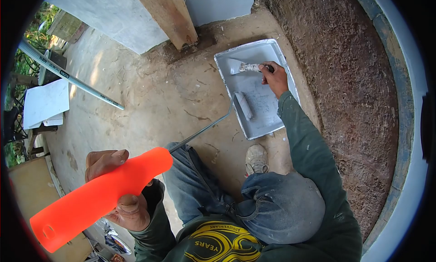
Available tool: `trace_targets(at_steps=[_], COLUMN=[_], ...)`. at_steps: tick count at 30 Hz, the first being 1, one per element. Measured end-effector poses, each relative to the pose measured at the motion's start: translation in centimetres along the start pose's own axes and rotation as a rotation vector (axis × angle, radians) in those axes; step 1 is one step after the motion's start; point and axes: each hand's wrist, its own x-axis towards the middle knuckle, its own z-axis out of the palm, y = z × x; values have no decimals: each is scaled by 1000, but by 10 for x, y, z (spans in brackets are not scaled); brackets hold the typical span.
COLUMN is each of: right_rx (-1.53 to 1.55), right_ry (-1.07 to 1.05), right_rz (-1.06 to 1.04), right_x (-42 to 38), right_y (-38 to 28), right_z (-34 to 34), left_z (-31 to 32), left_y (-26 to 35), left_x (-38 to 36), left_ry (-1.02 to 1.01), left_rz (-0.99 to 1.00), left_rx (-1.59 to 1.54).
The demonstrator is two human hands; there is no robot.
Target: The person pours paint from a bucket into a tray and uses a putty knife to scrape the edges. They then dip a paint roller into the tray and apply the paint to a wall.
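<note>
My left hand (129, 210) is closed round the orange handle (100, 189) of a paint roller, close to the camera. The roller's metal rod runs to its white roller head (244, 106), which lies in a white paint tray (252, 132) on the floor. My right hand (275, 78) grips the dark handle end of a paint-smeared scraper (249, 67) over the upper part of the tray. The scraper's blade points left. Whitish paint coats the tray's inside.
A wooden post (170, 17) stands beside pale panels above the tray. Rough brown wall (340, 80) borders the right. At left, a grey pipe (77, 81) slants over the concrete floor (150, 98), near white sheets (45, 103). My shoe (256, 160) is just below the tray.
</note>
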Motion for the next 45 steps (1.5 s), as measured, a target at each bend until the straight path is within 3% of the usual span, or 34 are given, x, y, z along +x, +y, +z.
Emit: trace_targets(at_steps=[3, 5, 10, 12, 19, 21, 22, 27, 34, 37, 39, 45], right_rx=[-251, -542, -594, -624, -689, -490, -491, 90, 215, 232, 233, 232], right_ry=[37, 169, 273, 363, 515, 451, 449, 265, 146, 144, 146, 104], right_rz=[-152, -474, -492, -408, -439, -172, -173, 52, 200, 206, 214, 232], right_x=[-4, -5, 2, 1, 2, 0, 1, -6, -15, -21, -24, -26], right_y=[-27, -47, -63, -55, -1, 7, 17, 54, 55, 49, 44, 38], right_z=[-11, -24, -69, -83, -104, -103, -103, -92, -55, -42, -35, -15], left_z=[4, 4, 3, 3, 10, 10, 10, 7, 6, 8, 0, -1], left_y=[6, 8, 7, 5, 10, 8, 8, 8, 7, 12, -2, -1], left_x=[1, 2, 1, 1, 3, 2, 2, 3, 3, 1, -5, -2], left_ry=[19, 17, 12, 11, 34, 38, 41, 1, 12, 61, 58, 4], left_rz=[-62, -71, -76, -29, -52, -10, -11, -28, 30, -110, 12, 47], left_rx=[-49, -59, -69, -37, -59, -43, -41, -25, 46, 198, 74, 94])
